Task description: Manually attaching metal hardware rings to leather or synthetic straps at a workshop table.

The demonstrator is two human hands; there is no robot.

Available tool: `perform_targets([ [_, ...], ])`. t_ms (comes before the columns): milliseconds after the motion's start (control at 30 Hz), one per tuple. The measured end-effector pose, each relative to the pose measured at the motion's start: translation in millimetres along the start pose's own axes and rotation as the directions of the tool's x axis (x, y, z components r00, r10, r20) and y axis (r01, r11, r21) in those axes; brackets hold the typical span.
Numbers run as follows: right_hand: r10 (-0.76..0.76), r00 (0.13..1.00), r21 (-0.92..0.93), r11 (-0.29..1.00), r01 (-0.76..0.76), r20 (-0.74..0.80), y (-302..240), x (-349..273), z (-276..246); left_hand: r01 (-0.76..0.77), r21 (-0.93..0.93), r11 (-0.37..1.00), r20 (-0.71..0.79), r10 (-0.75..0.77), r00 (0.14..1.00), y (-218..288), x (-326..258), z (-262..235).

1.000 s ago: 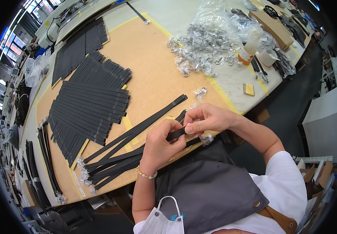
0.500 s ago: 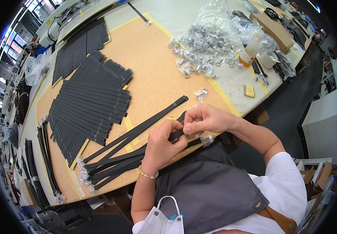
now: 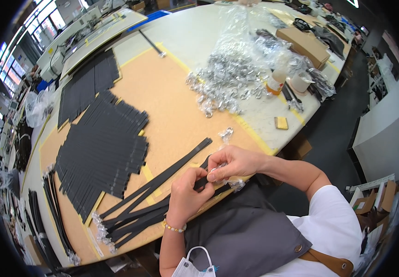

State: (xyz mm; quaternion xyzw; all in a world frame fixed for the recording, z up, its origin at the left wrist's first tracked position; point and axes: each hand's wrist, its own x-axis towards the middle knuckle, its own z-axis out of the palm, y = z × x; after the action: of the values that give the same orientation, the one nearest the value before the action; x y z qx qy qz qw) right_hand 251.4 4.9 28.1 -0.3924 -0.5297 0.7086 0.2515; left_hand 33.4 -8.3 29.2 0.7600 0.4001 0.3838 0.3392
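1. Left hand clamps a black strap at the near table edge.
2. Right hand pinches its end, fingertips closed on it.
3. Stacked straps lie well left.

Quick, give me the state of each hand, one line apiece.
Left hand: closed, gripping a black strap.
Right hand: fingertips pinched at the same strap's end, on something small that cannot be made out.
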Motion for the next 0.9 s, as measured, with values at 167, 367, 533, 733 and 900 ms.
perform_targets([
  [167, -0.086, 0.995, -0.002, 0.996, 0.087, 0.039, 14.4, 7.3, 5.6, 0.079, 0.059, 0.995, 0.025, -0.081, 0.996, 3.3, -9.4, -4.0],
  [367, -0.174, 0.985, -0.160, 0.973, 0.168, -0.024, 13.9, 0.2, 9.3, 0.013, 0.053, 0.999, 0.047, -0.015, 0.999, 2.0, -9.5, -3.5],
  [533, -0.157, 0.988, -0.154, 0.976, 0.152, -0.016, 10.3, -0.5, 5.1, -0.028, 0.046, 0.999, 0.069, 0.024, 0.997, 2.1, -8.1, -6.1],
  [733, -0.039, 0.997, -0.006, 0.999, 0.040, 0.073, 4.2, -4.2, 3.6, -0.094, 0.076, 0.993, 0.081, 0.088, 0.993, -0.3, -11.5, -5.0],
  [900, -0.003, 0.995, 0.003, 1.000, 0.002, 0.098, 9.6, -3.7, 2.6, -0.177, 0.112, 0.978, 0.052, 0.172, 0.984, -2.9, -13.0, -0.8],
])
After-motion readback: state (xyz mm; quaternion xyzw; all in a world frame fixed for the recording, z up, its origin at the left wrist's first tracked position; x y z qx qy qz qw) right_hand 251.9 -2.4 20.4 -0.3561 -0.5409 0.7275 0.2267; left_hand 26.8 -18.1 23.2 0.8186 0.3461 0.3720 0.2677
